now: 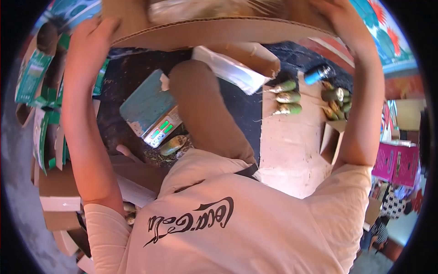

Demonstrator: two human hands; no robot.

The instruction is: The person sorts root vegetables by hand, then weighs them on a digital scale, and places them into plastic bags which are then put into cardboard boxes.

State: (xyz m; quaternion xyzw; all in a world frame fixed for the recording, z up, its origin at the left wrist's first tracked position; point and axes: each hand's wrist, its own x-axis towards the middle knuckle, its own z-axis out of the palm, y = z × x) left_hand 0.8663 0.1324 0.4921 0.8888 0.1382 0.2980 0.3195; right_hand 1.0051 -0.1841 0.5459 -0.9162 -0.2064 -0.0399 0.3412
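My left hand [91,39], at ten o'clock, curls onto one end of the box [219,34]; my right [340,20], between one and two, is at the other, its fingers partly cut off, so I cannot tell how tightly they close. The box, at twelve, is plain brown cardboard with a ridged edge and shiny clear plastic [219,8] inside. Its far side is out of frame. The scale [148,107] sits at ten, its digits unreadable; radishes [288,97] lie at two.
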